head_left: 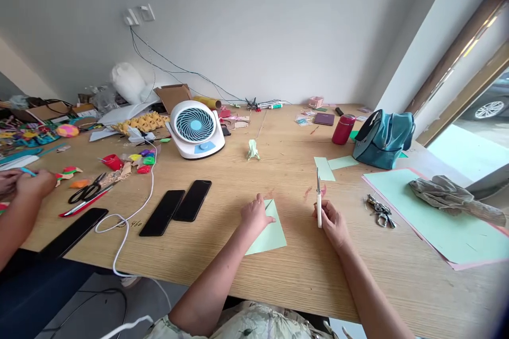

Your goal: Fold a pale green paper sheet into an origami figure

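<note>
My left hand (256, 215) lies on a pale green sheet of paper (271, 237) near the table's front edge, thumb stretched out to the side. A short dark line shows on the paper just beyond the thumb. To the right, my right hand (333, 222) is closed on white-handled scissors (319, 209), seen edge-on with the blades pointing away from me. The scissors are apart from the sheet. Farther back stands a small folded pale green paper figure (253, 150).
Two black phones (177, 211) lie left of my arm, near a white cable (152, 180). A white fan (195, 130) stands behind them. At right are keys (380, 211), large green sheets (421, 217), a teal bag (384, 140) and a red flask (344, 129). A co-worker's hand (35, 183) is at far left.
</note>
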`<state>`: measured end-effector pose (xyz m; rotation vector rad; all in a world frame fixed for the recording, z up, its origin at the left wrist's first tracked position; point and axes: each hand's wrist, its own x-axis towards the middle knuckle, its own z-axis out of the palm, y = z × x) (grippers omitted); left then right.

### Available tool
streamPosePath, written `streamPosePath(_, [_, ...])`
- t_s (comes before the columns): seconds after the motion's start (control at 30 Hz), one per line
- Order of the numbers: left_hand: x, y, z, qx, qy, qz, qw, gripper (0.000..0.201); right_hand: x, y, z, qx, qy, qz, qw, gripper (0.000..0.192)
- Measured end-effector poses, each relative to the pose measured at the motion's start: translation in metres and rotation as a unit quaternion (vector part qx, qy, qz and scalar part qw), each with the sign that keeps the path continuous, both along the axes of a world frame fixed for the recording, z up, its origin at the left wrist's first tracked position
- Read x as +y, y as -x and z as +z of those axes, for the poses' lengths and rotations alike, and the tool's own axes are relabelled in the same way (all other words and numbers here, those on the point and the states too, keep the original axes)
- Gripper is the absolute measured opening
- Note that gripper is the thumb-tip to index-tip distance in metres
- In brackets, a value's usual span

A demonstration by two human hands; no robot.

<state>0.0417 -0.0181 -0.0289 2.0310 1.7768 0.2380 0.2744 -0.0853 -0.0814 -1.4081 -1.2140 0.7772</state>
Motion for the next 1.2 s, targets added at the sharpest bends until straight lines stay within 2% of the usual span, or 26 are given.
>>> streamPosePath(0.2, [0.018,0.011,-0.015,-0.132,0.050,-0.047,0.989,0.021,-0.003,0.005,0.009,0.020,0.011,0.010,1.000,0.046])
streamPosePath(0.27, [0.027,0.012,-0.016,-0.194,0.070,-0.072,0.976,0.021,-0.003,0.006,0.011,0.040,0.012,0.021,0.999,0.048])
streamPosePath(0.37, [0.044,0.016,-0.009,-0.285,0.071,-0.097,0.951,0.025,-0.005,0.008,0.013,0.079,0.021,0.056,0.995,0.050])
streamPosePath(0.43, [0.055,0.019,-0.001,-0.390,0.102,-0.102,0.909,0.030,-0.007,0.012,0.013,0.090,0.031,0.087,0.992,0.049])
streamPosePath(0.47, [0.060,0.022,0.003,-0.457,0.134,-0.103,0.873,0.031,-0.007,0.014,0.013,0.091,0.034,0.105,0.990,0.049])
streamPosePath(0.57, [0.071,0.029,0.010,-0.633,0.231,-0.094,0.732,0.030,-0.010,0.027,0.012,0.107,0.036,0.181,0.977,0.053])
streamPosePath(0.6, [0.074,0.031,0.009,-0.663,0.246,-0.081,0.702,0.030,-0.010,0.032,0.012,0.121,0.036,0.209,0.970,0.053])
streamPosePath(0.67, [0.076,0.034,0.005,-0.701,0.261,-0.039,0.663,0.031,-0.012,0.041,0.013,0.157,0.048,0.264,0.950,0.053])
streamPosePath(0.83, [0.080,0.039,-0.013,-0.745,0.279,0.095,0.598,0.024,-0.019,0.052,0.017,0.190,0.096,0.361,0.908,0.056])
streamPosePath(0.93, [0.083,0.041,-0.017,-0.756,0.287,0.145,0.571,0.020,-0.023,0.050,0.018,0.207,0.115,0.387,0.891,0.057])
streamPosePath(1.0, [0.085,0.041,-0.016,-0.758,0.287,0.163,0.563,0.019,-0.024,0.049,0.018,0.214,0.128,0.407,0.879,0.060])
streamPosePath(1.1, [0.086,0.040,-0.016,-0.754,0.283,0.172,0.568,0.019,-0.025,0.050,0.020,0.222,0.135,0.434,0.863,0.065])
streamPosePath(1.2, [0.085,0.038,-0.019,-0.747,0.280,0.165,0.580,0.019,-0.025,0.053,0.025,0.226,0.126,0.442,0.859,0.068])
